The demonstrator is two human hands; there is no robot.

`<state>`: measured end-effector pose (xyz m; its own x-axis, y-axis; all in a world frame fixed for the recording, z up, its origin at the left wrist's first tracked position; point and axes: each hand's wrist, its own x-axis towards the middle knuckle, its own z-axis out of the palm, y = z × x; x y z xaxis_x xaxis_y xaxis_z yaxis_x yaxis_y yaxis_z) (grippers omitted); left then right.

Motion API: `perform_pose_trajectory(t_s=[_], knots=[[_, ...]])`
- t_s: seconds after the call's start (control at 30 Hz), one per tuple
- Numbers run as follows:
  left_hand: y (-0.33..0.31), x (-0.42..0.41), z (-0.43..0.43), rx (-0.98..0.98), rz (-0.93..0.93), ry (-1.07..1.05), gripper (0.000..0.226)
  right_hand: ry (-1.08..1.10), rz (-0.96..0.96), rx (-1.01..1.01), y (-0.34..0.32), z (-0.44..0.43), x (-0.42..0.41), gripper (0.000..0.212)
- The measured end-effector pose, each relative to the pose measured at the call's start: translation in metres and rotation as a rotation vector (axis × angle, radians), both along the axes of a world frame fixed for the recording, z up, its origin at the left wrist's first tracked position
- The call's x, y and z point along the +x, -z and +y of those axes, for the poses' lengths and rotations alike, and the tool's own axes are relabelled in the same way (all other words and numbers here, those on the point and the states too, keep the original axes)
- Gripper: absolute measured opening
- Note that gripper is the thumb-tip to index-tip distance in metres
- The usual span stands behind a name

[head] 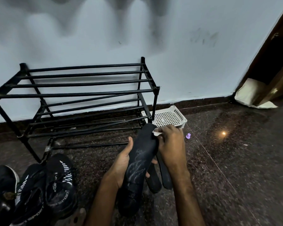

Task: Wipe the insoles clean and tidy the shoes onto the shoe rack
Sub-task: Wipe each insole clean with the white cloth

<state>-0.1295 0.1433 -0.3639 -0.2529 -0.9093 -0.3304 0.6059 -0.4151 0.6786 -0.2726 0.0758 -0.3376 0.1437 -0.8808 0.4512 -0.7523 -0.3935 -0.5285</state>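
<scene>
My left hand (pixel 121 162) grips a long black insole (pixel 138 162) from its left side and holds it above the floor, toe end pointing away from me. Pale smears streak its middle. My right hand (pixel 169 141) pinches a small white wipe (pixel 157 133) against the insole's toe end. Two more black insoles (pixel 160 176) lie on the floor just under my hands. A black metal shoe rack (pixel 82 92) stands against the wall with nothing on its bars. Black sport shoes with white stripes (pixel 55 181) sit on the floor at the lower left.
A white perforated plastic tray (pixel 169 119) lies on the floor by the rack's right leg. A small purple plastic piece (pixel 188 136) sits to the right of my hand. Dark speckled stone floor stretches right. A wooden door frame (pixel 271 62) stands at the far right.
</scene>
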Motion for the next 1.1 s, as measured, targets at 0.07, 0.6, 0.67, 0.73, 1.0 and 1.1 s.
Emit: perform_pose_trajectory(t_s=[0.07, 0.6, 0.67, 0.73, 1.0, 1.1], knots=[[-0.004, 0.001, 0.0, 0.0, 0.025, -0.034, 0.077, -0.164, 0.032, 0.102, -0.002, 0.004, 0.001, 0.028], [-0.009, -0.004, -0.001, -0.055, 0.041, 0.004, 0.079, -0.259, 0.13, 0.235, -0.008, 0.012, 0.0, 0.023], [-0.006, -0.003, -0.002, -0.054, 0.009, 0.03, 0.083, -0.151, 0.167, 0.179, -0.008, 0.008, -0.009, 0.021], [-0.003, -0.005, -0.002, -0.064, -0.033, 0.106, 0.089, -0.039, 0.111, 0.068, -0.009, 0.001, -0.009, 0.021], [-0.005, 0.0, -0.001, -0.036, 0.024, 0.026, 0.076, -0.306, 0.118, 0.229, -0.003, 0.003, -0.004, 0.022], [-0.003, -0.002, 0.0, -0.024, 0.026, 0.041, 0.08, -0.097, 0.134, 0.113, -0.001, -0.005, -0.012, 0.019]])
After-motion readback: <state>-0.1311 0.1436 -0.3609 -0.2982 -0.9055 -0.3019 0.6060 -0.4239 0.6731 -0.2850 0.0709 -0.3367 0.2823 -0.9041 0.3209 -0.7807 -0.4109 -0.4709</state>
